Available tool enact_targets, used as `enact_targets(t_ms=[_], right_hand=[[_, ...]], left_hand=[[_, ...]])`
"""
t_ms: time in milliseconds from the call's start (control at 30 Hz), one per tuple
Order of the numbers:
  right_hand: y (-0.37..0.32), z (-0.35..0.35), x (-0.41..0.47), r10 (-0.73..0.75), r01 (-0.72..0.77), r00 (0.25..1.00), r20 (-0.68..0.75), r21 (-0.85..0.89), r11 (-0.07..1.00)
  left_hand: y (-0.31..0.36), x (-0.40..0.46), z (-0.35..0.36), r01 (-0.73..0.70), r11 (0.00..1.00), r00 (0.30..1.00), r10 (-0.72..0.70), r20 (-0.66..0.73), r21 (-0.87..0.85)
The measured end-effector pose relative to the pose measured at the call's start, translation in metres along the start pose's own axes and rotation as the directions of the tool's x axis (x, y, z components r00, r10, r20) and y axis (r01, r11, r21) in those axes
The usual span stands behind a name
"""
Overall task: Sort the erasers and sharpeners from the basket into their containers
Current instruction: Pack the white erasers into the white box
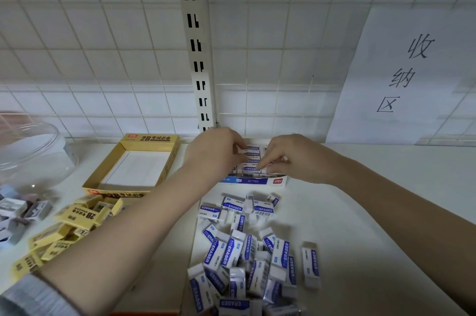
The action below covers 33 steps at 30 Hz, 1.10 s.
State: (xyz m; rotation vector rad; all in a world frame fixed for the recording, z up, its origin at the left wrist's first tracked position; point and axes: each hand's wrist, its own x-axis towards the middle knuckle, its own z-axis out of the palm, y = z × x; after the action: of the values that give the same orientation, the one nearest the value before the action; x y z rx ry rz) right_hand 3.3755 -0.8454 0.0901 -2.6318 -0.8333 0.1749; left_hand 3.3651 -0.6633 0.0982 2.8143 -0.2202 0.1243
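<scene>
A blue and white eraser box [257, 181] sits at the back of the white shelf, with a row of blue and white erasers [251, 154] stacked inside. My left hand [216, 153] reaches over the box's left side, fingers curled on the stacked erasers. My right hand [286, 158] comes in from the right and pinches an eraser [253, 169] at the front of the row. A loose pile of blue and white erasers [244, 251] lies in front of the box. An empty yellow 2B box [144, 140] stands to the left, with several yellow 2B erasers [77, 215] scattered before it.
A clear plastic jar [28, 151] lies at the far left, with grey sharpener packs [18, 212] below it. A slotted white upright [197, 53] and wire grid back the shelf. A paper sign [401, 73] hangs at the right.
</scene>
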Motion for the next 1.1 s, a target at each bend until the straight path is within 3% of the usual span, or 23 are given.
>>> enact_targets(t_ms=[133, 500, 733, 800, 900, 1100], right_hand=[[-0.007, 0.004, 0.008, -0.102, 0.113, 0.985, 0.14, -0.074, 0.991], [0.002, 0.005, 0.018, -0.114, 0.123, 0.987, 0.109, -0.075, 0.99], [-0.001, -0.006, 0.021, -0.134, 0.205, 0.966, 0.222, -0.339, 0.918], [0.0, -0.006, 0.022, -0.146, 0.22, 0.959, 0.245, -0.311, 0.924], [0.006, -0.004, 0.022, -0.162, 0.193, 0.957, 0.24, -0.113, 0.975], [0.012, -0.002, 0.021, -0.068, 0.087, 0.969, 0.238, -0.073, 0.993]], left_hand=[[-0.015, 0.003, 0.001, -0.058, 0.964, 0.996, 0.037, 0.083, 0.26], [-0.021, 0.012, -0.002, -0.071, 0.949, 0.994, 0.041, 0.103, 0.307], [-0.024, 0.014, 0.002, -0.074, 0.933, 0.996, 0.051, 0.074, 0.353], [-0.025, 0.015, 0.002, -0.072, 0.94, 0.996, 0.048, 0.078, 0.333], [-0.026, 0.015, -0.001, -0.078, 0.953, 0.994, 0.05, 0.101, 0.294], [-0.03, 0.014, 0.002, -0.09, 0.942, 0.992, 0.057, 0.11, 0.323]])
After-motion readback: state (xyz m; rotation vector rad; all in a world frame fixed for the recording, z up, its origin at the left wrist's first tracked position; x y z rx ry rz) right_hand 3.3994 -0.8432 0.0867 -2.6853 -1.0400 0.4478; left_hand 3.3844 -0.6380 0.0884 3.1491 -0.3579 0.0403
